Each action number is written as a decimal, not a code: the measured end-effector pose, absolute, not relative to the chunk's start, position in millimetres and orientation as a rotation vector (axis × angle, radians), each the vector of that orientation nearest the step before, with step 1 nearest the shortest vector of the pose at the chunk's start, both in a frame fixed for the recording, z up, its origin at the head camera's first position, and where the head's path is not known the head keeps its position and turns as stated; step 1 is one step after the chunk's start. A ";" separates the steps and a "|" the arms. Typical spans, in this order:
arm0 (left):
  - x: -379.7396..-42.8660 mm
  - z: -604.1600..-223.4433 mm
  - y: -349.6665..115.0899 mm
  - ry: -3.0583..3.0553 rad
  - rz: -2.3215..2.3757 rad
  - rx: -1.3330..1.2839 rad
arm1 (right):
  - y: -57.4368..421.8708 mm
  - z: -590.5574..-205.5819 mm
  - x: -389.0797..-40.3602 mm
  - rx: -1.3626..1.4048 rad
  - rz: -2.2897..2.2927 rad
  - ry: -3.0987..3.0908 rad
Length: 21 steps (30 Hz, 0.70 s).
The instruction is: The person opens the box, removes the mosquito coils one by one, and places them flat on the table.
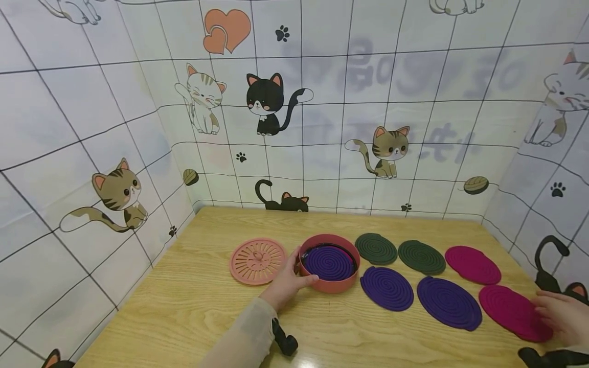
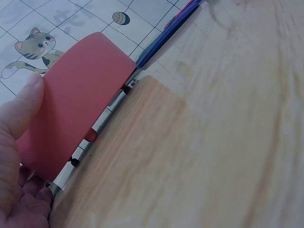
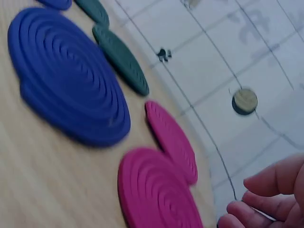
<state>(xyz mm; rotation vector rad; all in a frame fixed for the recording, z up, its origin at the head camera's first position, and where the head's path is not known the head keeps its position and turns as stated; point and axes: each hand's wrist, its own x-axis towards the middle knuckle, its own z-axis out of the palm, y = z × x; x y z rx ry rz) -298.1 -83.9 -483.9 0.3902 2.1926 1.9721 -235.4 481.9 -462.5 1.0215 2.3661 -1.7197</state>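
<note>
My left hand [image 1: 288, 280] grips the left side of a coral round mosquito-coil holder [image 1: 332, 287], thumb on the near wall. Inside its black-rimmed interior lies a purple mosquito coil [image 1: 329, 263]. In the left wrist view, the holder's smooth outer wall [image 2: 80, 99] shows, with small feet beneath. My right hand [image 1: 566, 314] hovers by the right edge of the nearer magenta coil [image 1: 513, 312]. Its fingers are loosely bent and hold nothing in the right wrist view, apart from the magenta coil [image 3: 156, 190].
A coral slotted lid [image 1: 257, 260] lies left of the holder. To its right are two green coils, one here [image 1: 376, 249], two purple coils, one here [image 1: 448, 302], and another magenta coil [image 1: 473, 265]. Cat-print cloth walls [image 1: 322, 168] surround the wooden table [image 1: 184, 306].
</note>
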 end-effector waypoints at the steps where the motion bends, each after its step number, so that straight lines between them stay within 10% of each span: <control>1: -298.1 -484.3 -84.0 2.203 1.965 0.392 | 472.4 -456.9 -237.1 0.998 -1.739 2.373; 21: -300.3 -489.2 -84.5 2.253 1.933 0.392 | 281.8 -388.1 -287.5 0.020 -1.763 2.462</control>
